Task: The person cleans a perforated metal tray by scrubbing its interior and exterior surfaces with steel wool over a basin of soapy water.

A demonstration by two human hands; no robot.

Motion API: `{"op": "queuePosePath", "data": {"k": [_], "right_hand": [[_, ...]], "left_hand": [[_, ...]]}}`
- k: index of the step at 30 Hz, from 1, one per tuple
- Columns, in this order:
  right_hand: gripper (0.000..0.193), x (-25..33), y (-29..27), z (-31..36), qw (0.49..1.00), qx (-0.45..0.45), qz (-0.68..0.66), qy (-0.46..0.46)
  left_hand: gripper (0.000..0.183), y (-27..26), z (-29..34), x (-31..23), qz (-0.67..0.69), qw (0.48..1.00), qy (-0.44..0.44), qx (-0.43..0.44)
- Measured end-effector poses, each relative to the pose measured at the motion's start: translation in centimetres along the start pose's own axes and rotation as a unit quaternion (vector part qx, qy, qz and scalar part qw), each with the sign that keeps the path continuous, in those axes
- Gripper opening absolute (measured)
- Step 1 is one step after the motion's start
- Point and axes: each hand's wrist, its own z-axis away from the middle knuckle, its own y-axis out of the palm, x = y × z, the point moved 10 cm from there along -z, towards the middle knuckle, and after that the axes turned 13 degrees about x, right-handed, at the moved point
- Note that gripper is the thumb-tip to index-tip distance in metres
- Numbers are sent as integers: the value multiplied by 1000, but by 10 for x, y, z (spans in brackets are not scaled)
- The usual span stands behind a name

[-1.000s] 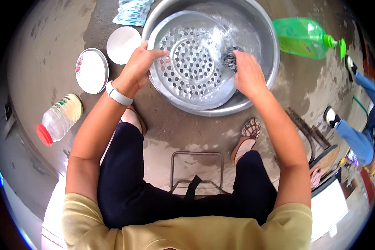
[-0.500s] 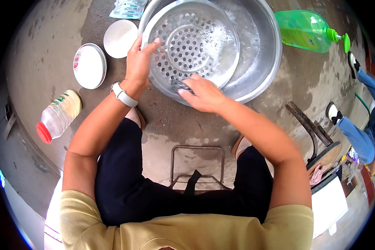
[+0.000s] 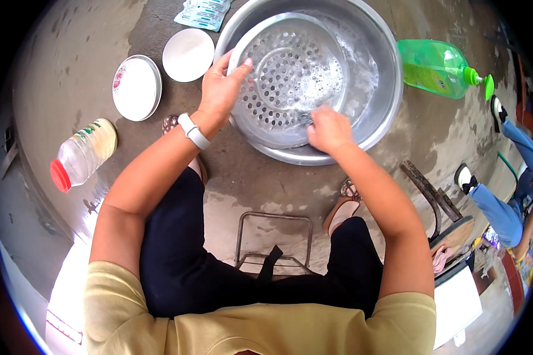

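Observation:
A metal colander (image 3: 272, 136) with round holes and soap foam sits tilted inside a wide metal basin (image 3: 382, 106). My left hand (image 3: 220, 92) is closed on the colander's left rim, thumb inside and fingers outside. At the colander's lower right wall, my right hand (image 3: 330, 130) presses a steel wool scrubber (image 3: 305, 116) against the inner surface. Motion blurs that hand, and its fingers cover most of the scrubber. Foamy water (image 3: 361, 65) shows in the basin, right of the colander.
Left of the basin are a white bowl (image 3: 188, 55), stacked plates (image 3: 135, 89), a red-capped jar (image 3: 83, 154) and a packet (image 3: 202, 13). A green pump bottle (image 3: 437, 70) lies at right. Farther right are a stool (image 3: 450, 228) and another person's legs (image 3: 497, 204).
My right hand has moved rightward along the colander's lower wall with the scrubber. My left hand keeps its hold on the rim. The whole view has shifted slightly.

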Motion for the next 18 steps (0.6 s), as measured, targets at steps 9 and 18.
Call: {"op": "queuePosePath", "data": {"k": [9,18], "right_hand": [[16,75,-10,5,971,-190,-117,-82],[18,3,-13,-13,992,-117,-29,45]], "left_hand": [[37,0,4,-7,-22,999,39,-25],[42,3,0,0,-55,998,35,3]]}}
